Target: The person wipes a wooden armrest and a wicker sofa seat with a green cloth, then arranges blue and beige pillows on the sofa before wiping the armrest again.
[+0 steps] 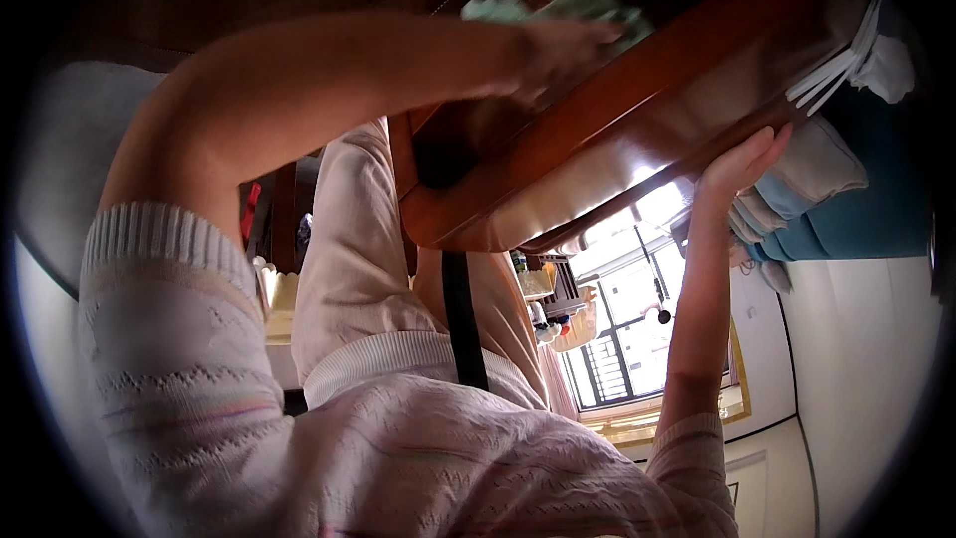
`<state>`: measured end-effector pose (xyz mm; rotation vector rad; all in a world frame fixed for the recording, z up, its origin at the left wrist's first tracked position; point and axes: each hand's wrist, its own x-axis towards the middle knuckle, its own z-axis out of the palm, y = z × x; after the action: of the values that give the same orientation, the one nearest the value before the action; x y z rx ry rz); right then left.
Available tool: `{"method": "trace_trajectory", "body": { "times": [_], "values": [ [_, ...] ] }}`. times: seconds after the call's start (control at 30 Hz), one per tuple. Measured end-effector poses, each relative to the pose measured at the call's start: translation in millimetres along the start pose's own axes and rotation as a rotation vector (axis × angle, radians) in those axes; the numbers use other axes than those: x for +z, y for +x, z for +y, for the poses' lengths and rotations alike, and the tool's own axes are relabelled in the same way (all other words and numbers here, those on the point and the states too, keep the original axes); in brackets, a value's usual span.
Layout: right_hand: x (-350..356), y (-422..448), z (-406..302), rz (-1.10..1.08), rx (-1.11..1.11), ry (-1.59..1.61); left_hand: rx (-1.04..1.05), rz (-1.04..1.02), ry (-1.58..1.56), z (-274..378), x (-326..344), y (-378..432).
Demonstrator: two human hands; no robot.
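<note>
My left hand holds a crumpled pale green cloth. It reaches across to the far side of a red-brown wooden furniture piece, and the hand is slightly blurred. The wood is glossy, with a rounded near corner and a dark recess beside the rim. Its long edge slants up to the right. Against that edge, my right hand grips the wood, with some of its fingers hidden. Whether the piece stands level or tilted, I cannot tell.
Several thin white strips and a white crumpled item lie by the wood's far right end. A teal sofa with stacked cushions is at the right. Behind me are a window and shelved goods. A black strap hangs down my front.
</note>
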<state>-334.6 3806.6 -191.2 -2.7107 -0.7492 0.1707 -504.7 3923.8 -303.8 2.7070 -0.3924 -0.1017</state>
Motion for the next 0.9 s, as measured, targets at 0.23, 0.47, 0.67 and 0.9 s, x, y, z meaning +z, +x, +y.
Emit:
{"method": "trace_trajectory", "body": {
  "times": [0.23,0.47,0.67,0.9],
  "values": [
    [0,5,2,0.025,-0.012,0.018,0.245,-0.007,-0.39,53,19,-114],
    [2,4,3,0.046,-0.105,-0.042,-0.096,0.071,-0.476,69,5,-170],
    [2,1,-2,0.05,-0.098,-0.082,-0.609,0.059,-0.688,90,11,-237],
    [7,3,0,0.058,-0.062,-0.03,-0.799,-0.002,-1.698,147,8,-241]
  ]
}}
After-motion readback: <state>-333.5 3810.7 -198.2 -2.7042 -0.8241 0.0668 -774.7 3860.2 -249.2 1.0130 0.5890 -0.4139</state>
